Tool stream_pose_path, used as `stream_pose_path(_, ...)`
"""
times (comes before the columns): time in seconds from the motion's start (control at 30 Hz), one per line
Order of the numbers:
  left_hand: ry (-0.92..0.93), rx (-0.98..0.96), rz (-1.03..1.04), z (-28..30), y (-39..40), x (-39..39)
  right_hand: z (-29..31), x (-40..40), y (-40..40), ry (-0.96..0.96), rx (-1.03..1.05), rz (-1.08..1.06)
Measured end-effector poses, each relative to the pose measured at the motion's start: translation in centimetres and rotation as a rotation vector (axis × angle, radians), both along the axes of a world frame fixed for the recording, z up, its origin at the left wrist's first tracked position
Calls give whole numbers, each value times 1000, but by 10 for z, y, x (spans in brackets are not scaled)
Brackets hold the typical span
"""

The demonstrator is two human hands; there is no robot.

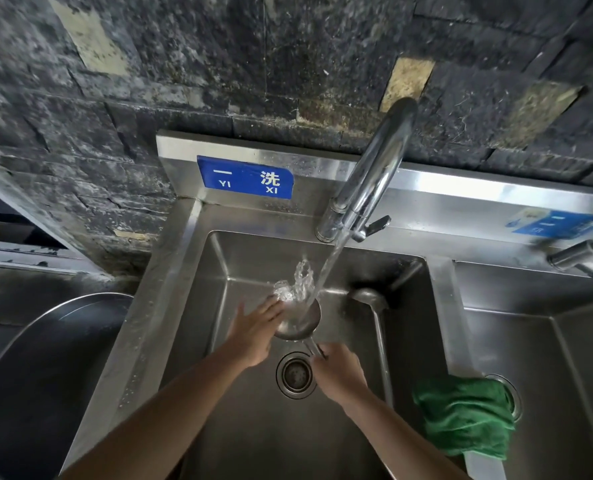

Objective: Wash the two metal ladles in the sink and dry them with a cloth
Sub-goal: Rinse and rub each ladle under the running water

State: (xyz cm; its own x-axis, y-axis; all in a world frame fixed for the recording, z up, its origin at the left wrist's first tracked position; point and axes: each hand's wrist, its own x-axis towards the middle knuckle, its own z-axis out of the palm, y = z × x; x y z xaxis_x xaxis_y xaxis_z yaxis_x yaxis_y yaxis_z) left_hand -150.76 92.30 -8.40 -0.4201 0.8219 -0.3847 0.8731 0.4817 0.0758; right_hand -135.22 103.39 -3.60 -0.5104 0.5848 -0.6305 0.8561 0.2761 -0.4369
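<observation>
I have the first ladle (300,322) under the running stream, its bowl near the middle of the sink (198,271), just behind the drain (295,375); my right hand (340,372) is curled round the handle low down, close to the bowl, and my left hand (257,329) lies with fingers straight against the bowl's left side, rubbing rather than gripping. To do this step well I judge I should tilt the bowl so the water from the faucet (374,168) runs out instead of leaping up as it does now, and work my left fingers round the rim and the underside, then turn the handle through the stream too. The second ladle (371,299) lies by the basin's right wall, bowl toward the back right corner and handle running toward the front edge, apart from my hands and not yet picked up. Room is fair: the basin's left half and front are open for swinging the handle, but the right wall and that ladle are near my right wrist. The green cloth (464,415) hangs over the divider at the front right, within easy reach for drying, and a large metal bowl (46,375) sits beyond the sink's left edge
</observation>
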Motion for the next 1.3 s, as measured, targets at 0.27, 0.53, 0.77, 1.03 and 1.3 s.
stream_pose_path(0.27,-352,550,281,51,41,-16,-2,22,0,-28,41,-60)
stream_pose_path(0.53,-621,709,352,113,117,-31,12,46,1,33,85,-202)
stream_pose_path(0.77,-610,767,145,109,158,-28,14,54,2,91,49,-274)
stream_pose_path(1.03,-675,734,195,94,163,-27,8,53,3,107,21,-330)
stream_pose_path(1.3,-637,317,251,42,123,0,5,36,6,126,29,-362)
